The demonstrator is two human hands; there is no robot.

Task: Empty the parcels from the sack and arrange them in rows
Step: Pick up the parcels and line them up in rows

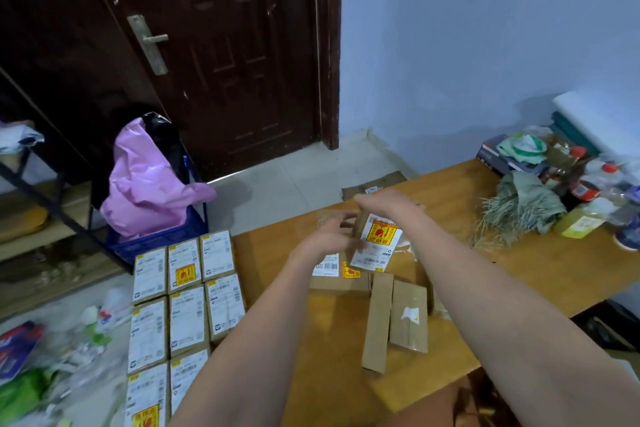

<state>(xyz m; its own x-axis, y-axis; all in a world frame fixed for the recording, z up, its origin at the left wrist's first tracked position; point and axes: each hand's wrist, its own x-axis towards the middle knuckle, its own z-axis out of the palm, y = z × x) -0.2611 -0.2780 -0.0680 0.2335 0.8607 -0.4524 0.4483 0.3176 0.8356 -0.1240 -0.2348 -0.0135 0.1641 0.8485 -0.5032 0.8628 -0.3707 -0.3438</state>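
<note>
While both hands meet over the far middle of the wooden table (277, 350), the held parcel (375, 243) sits between them: right hand (384, 201) wraps its top end from above, fingers curled down the far side; left hand (332, 236) touches its lower left edge, though motion blur means I cannot tell if those fingers pinch or only steady it. Long axis of the parcel runs roughly up-down in view, label face toward the camera, tilted slightly. Right hand carries it, so it's the one to place it.

Target, as I read it: the rows of labelled parcels (183, 305) lie well to the left and nearer the person, at the table's left side (three columns, long axes pointing away from the camera). The move likely needs a leftward swing plus laying the parcel flat, label up.

Loose brown parcels (394, 315) still lie unsorted just below the hands, some label-down.

Containers: blue crate (156, 243) on the floor holds a pink bag (149, 180). No sack that I can identify.
</note>
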